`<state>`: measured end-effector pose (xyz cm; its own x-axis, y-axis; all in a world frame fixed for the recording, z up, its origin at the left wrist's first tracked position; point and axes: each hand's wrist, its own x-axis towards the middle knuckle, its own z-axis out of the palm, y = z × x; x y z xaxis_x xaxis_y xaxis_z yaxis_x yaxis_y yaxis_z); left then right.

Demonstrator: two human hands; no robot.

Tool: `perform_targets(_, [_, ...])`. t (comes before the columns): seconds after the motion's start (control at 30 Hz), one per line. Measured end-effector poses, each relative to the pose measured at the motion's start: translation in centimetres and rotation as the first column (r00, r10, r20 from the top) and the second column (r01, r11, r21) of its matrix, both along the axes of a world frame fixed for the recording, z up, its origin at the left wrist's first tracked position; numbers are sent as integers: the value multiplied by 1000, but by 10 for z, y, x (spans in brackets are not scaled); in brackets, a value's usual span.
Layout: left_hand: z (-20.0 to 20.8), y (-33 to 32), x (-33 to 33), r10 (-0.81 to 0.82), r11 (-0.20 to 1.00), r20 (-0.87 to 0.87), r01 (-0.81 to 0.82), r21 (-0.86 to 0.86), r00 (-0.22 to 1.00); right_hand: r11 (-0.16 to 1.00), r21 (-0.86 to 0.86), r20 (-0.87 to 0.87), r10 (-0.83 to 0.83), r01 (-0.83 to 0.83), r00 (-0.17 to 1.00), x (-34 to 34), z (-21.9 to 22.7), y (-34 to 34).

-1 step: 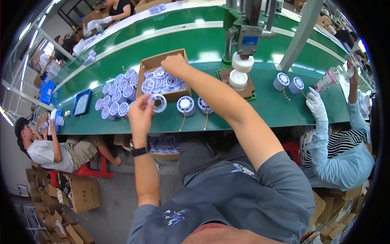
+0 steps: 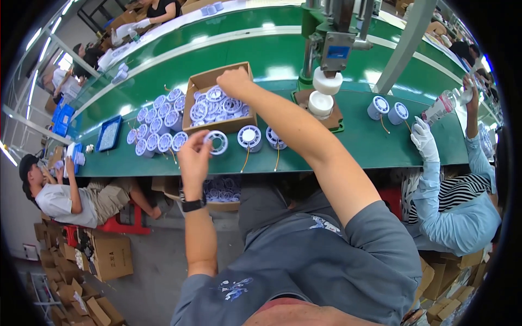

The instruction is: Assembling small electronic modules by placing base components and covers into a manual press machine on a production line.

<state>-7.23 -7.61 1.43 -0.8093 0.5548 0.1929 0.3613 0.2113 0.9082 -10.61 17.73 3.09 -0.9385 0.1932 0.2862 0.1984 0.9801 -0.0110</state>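
My left hand [image 2: 194,158] pinches a pale lavender plastic ring [image 2: 225,144] by its left side, above the near edge of the green bench. My right hand [image 2: 235,84] is curled over the far part of an open cardboard box [image 2: 231,127]. Loose rings of the same kind [image 2: 215,110] fill that box. The right fingertips are hidden, so whatever they grip cannot be made out. Right of the held ring stand two lavender cylinders [image 2: 249,139] with spoked tops and brown wires; my right forearm partly covers one. Several similar cylinders [image 2: 157,127] are grouped left of the box.
A green press [image 2: 333,51] with a white pad above a white round holder [image 2: 321,104] stands beyond my right forearm. Two more cylinders [image 2: 378,107] sit farther right, near a co-worker's white-gloved hand [image 2: 424,140]. A blue tray [image 2: 109,134] lies at left; below the bench is another ring-filled box [image 2: 223,206].
My left hand has shifted slightly right with the ring, which has turned to show more of its face. My right hand stays over the box, nearly unmoved.
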Motion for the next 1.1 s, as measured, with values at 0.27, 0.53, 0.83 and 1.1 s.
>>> perform_targets(0.27, [-49, 10, 9, -94, 992, -578, 29, -122, 811, 998, 48, -465, -6, 32, 885, 17, 28, 2])
perform_targets(0.53, [-27, 9, 48, -109, 917, -581, -144, -372, 806, 559, -785, -554, -444, -265, 704, 275, 20, -41])
perform_targets(0.83, [-13, -16, 3, -520, 842, -299, 422, -336, 800, 805, -529, -244, -448, 270, 860, 334, -48, -61])
perform_targets(1.1, [-33, -2, 50, -121, 954, -447, -20, -298, 887, 940, -325, -253, -190, 102, 949, 340, -37, -49])
